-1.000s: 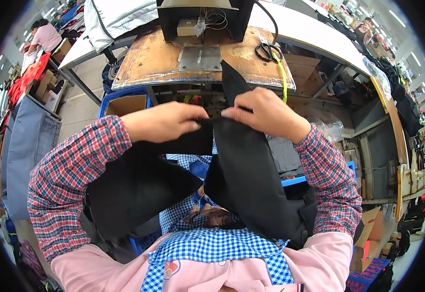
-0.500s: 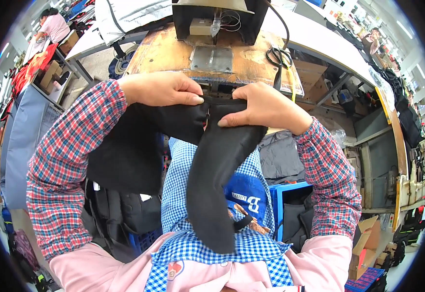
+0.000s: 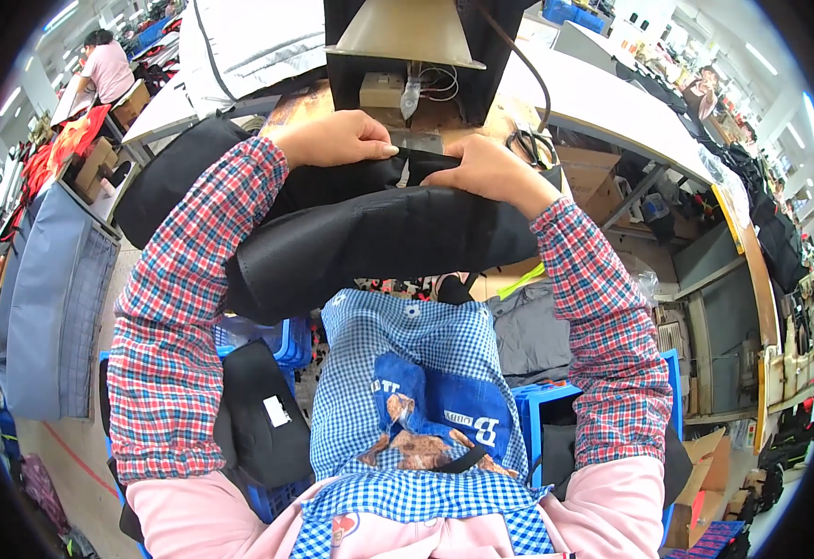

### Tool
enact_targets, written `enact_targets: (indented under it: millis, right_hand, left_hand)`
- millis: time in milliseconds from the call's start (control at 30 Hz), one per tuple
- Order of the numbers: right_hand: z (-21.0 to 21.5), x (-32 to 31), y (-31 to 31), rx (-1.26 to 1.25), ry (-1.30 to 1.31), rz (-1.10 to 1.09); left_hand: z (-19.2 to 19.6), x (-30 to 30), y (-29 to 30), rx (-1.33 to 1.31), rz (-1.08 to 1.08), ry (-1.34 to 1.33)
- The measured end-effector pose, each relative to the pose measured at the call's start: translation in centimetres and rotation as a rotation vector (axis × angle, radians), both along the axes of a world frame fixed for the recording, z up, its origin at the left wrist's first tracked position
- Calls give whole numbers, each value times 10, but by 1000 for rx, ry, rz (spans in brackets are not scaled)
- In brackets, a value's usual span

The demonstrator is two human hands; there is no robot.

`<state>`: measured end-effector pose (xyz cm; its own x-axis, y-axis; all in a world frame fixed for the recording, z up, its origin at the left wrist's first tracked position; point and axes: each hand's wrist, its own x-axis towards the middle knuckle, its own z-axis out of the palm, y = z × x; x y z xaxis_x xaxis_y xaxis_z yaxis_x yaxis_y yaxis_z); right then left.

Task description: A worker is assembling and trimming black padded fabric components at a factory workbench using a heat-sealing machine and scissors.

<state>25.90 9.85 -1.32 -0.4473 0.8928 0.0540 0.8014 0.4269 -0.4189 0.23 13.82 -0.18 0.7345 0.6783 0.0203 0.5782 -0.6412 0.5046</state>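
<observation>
Your left hand (image 3: 337, 140) is closed in a pinch, thumb and fingertips gripping the upper edge of the black cloth (image 3: 388, 247). Your right hand (image 3: 491, 170) grips the same edge a little further right, its thumb lying along the near side; the two hands are near each other but apart. The cloth is held up between your forearms, hiding most of the near edge of the wooden tabletop (image 3: 300, 107), with its big folded part hanging above your checked apron (image 3: 360, 335). The scissors (image 3: 535, 147) are near the right edge of that tabletop, just beyond your right hand. Below, a blue crate (image 3: 548, 391) is on your right, with grey cloth (image 3: 533, 326) by its far edge. On your left, a black piece (image 3: 250, 391) with a white label rests over another blue basket (image 3: 292, 343).
</observation>
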Motion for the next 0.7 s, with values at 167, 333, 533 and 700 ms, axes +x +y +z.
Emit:
enact_targets:
  millis: [167,333,533,700]
  right_hand:
    - [3,-7,14,-9,-59,-72]
    - [4,-3,34,-70,-37,-81]
    - [-2,-5,48,-61,-22,-47]
    - [-10,-4,51,28,34,-63]
  left_hand:
    - [-10,-1,18,20,35,3]
    - [-10,0,33,-30,72,8]
    - [-16,-1,40,-42,123,24]
    - [-20,-2,43,-46,135,8]
